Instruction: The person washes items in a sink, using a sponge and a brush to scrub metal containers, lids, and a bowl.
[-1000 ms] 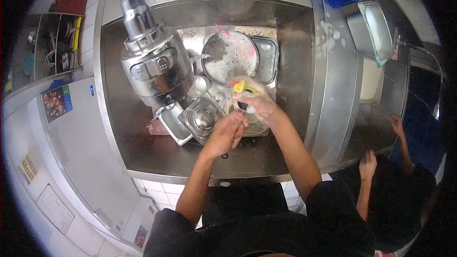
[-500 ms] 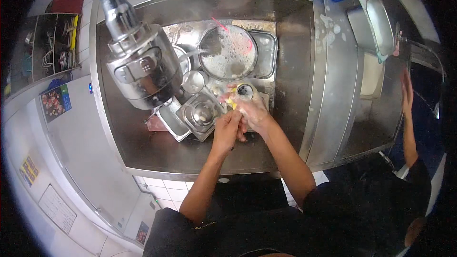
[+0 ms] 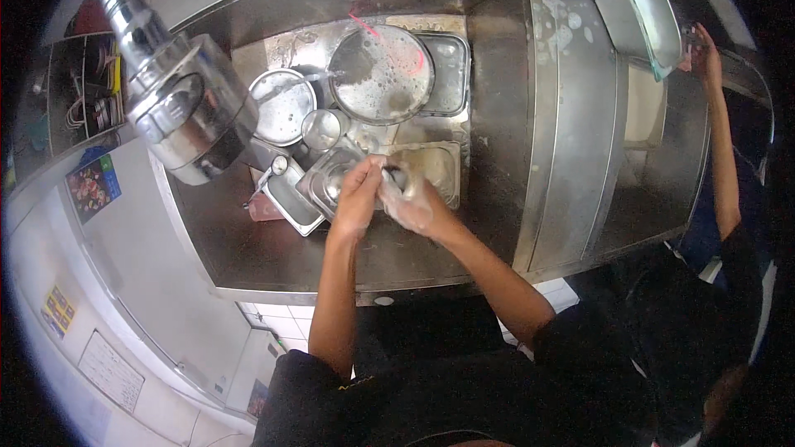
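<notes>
My soapy right hand [image 3: 410, 205], somewhat blurred, is closed around a small round cup-like piece [image 3: 397, 177] with a dark opening. My left hand [image 3: 358, 194] is pressed against it from the left, fingers curled; what they pinch is hidden. Under both hands lie a square metal lid [image 3: 321, 178] and a shallow rectangular pan [image 3: 447, 167]. Farther off, a large round pan [image 3: 381, 74] holds sudsy water and a pink strand. Left of it are a round metal dish [image 3: 281, 107] and a small round bowl [image 3: 323, 129].
A chrome faucet sprayer [image 3: 190, 111] hangs over the sink's left side. Beside the lid lie a narrow metal pan [image 3: 291, 202] and a reddish container [image 3: 263, 208]. At right, another person's hand [image 3: 704, 53] is near an upturned metal pan [image 3: 638, 16] on the counter.
My view has shifted. Both hands have moved left over the lid, with my left hand up beside the cup-like piece. The yellow thing at my fingers no longer shows. The other person's hand has moved farther away.
</notes>
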Demonstrator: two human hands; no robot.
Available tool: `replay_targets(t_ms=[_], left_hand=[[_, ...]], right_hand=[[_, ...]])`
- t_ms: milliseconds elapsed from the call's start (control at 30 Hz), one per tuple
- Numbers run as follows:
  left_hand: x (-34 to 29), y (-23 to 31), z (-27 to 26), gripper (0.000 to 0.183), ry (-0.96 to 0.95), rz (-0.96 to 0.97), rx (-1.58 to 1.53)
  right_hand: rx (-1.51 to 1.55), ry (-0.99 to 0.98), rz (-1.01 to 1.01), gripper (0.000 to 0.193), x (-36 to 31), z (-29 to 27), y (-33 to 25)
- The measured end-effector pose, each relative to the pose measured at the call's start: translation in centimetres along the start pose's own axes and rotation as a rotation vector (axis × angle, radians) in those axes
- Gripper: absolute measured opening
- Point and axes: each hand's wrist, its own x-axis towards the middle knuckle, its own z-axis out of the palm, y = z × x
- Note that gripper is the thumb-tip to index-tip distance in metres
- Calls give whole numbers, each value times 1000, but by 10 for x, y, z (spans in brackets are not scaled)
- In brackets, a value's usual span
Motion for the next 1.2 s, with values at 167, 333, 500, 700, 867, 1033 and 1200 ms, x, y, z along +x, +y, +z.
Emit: replay_targets(t_ms=[167, 333, 500, 700, 867, 1033, 1200], left_hand=[[-9, 27, 9, 30, -356, 142, -22], [1, 12, 5, 29, -198, 172, 258], [6, 6, 17, 18, 67, 267, 140], [9, -1, 29, 21, 221, 190, 12], [10, -6, 42, 22, 177, 161, -220], [10, -5, 48, 20, 430, -86, -434], [34, -27, 31, 22, 419, 64, -268]], right_hand=[[271, -96, 124, 34, -18, -1, -13], [490, -4, 66, 29, -21, 5, -6], [-350, 74, -167, 30, -40, -3, -17], [-513, 141, -170, 32, -67, -9, -29], [-478, 123, -201, 35, -78, -7, -15], [-663, 32, -114, 35, -83, -14, 10], [-874, -3, -30, 34, -102, -30, -19]])
